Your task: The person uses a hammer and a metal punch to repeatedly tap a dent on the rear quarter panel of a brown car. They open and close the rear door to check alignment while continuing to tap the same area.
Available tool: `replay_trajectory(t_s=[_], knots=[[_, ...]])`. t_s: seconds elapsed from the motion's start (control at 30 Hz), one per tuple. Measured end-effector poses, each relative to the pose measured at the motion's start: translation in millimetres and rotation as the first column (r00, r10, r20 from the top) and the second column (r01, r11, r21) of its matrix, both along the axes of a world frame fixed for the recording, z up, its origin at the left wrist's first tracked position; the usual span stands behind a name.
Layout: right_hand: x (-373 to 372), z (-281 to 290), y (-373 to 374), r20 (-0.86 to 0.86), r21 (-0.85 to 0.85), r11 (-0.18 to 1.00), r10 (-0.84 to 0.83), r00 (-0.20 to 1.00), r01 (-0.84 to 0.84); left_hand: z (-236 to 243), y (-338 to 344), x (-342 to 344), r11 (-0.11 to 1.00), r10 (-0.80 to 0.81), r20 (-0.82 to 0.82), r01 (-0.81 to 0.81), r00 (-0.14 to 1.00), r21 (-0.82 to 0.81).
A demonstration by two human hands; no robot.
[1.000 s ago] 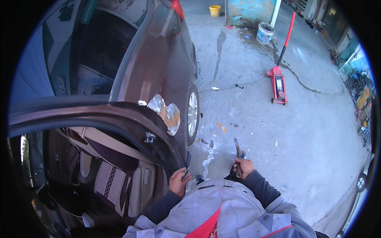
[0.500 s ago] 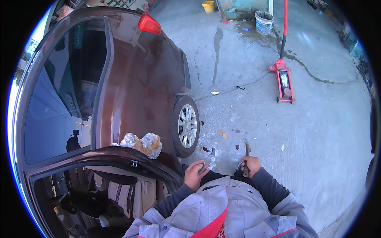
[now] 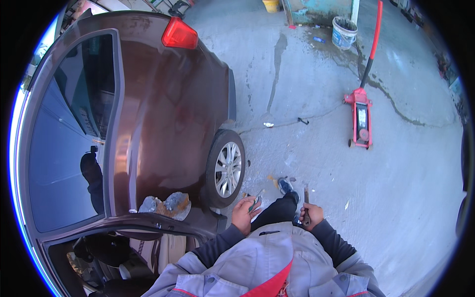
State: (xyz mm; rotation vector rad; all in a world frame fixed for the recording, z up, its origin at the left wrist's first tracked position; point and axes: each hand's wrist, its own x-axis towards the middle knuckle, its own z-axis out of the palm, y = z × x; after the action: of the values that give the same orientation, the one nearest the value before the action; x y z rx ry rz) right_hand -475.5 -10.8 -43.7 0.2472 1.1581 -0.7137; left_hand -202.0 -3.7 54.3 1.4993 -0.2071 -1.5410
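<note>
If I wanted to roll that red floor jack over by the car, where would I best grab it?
Probably the long red handle, near its top end. It rises at a tilt from the jack, away from the low wheeled body, so its upper part is free all round. Come from the bucket side, where the handle leans, and wrap your fingers around it.

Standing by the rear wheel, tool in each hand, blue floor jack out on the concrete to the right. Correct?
Not quite: the floor jack is red, not blue, as the head view shows. The rest holds: left hand and right hand each hold a tool, by the rear wheel.
</note>
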Motion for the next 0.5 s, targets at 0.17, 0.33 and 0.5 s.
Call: replay_trajectory(t_s=[0.17, 0.33, 0.5], knots=[[-18.0, 33.9, -87.9, -0.182, -0.070, 0.998, -0.021, 0.983, 0.008, 8.1, -90.1, -26.2, 0.997, -0.041, 0.002, 0.041, 0.999, -0.062], [-18.3, 73.4, -178.9, -0.250, -0.346, 0.936, -0.165, 0.954, 0.071, 28.5, -169.9, -39.9, 0.978, -0.069, 0.002, 0.068, 0.998, -0.195], [-24.7, 88.7, -265.8, -0.048, -0.116, 0.979, 0.166, 0.985, -0.170, 46.5, -206.6, -58.5, 0.944, 0.052, 0.220, 0.024, 0.974, -0.329]])
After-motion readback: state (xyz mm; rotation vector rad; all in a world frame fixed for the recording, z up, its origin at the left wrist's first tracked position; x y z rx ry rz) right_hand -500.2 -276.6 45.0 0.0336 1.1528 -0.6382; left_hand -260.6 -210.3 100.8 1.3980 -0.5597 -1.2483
